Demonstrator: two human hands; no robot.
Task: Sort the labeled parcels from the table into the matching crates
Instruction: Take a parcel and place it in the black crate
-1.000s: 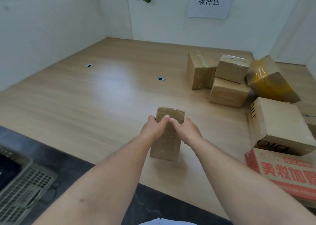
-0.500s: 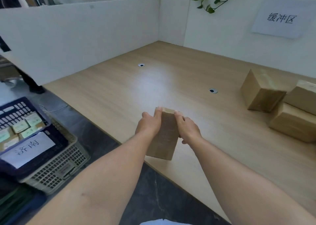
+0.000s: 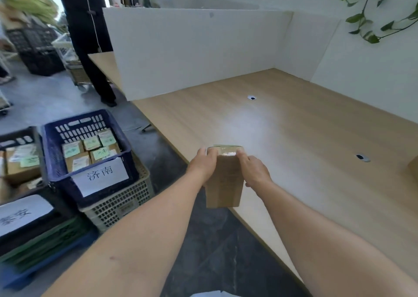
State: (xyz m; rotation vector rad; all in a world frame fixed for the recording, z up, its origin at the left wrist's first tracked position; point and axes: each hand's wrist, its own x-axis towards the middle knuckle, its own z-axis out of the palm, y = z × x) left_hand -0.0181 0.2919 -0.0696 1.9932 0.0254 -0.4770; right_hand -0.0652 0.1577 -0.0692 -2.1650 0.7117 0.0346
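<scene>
A small brown cardboard parcel (image 3: 224, 183) is held upright over the table's front edge. My left hand (image 3: 203, 164) grips its left side and my right hand (image 3: 254, 171) grips its right side, fingers curled over the taped top. To the left on the floor stands a dark blue crate (image 3: 56, 161) with a white label reading 济南 (image 3: 100, 175), holding several labeled parcels. Further left a black crate (image 3: 38, 138) holds more parcels, and a white label (image 3: 20, 213) hangs on a crate in front of it.
The wooden table (image 3: 305, 149) stretches right, with white partition walls (image 3: 192, 48) behind it. A beige crate (image 3: 122, 204) sits under the blue one. A person's dark legs (image 3: 90, 48) stand at the back left. One parcel's corner (image 3: 414, 167) shows at the right edge.
The view has swung left, away from the parcel pile and toward the crates. Both hands carried the parcel from the middle of the table to its front edge.
</scene>
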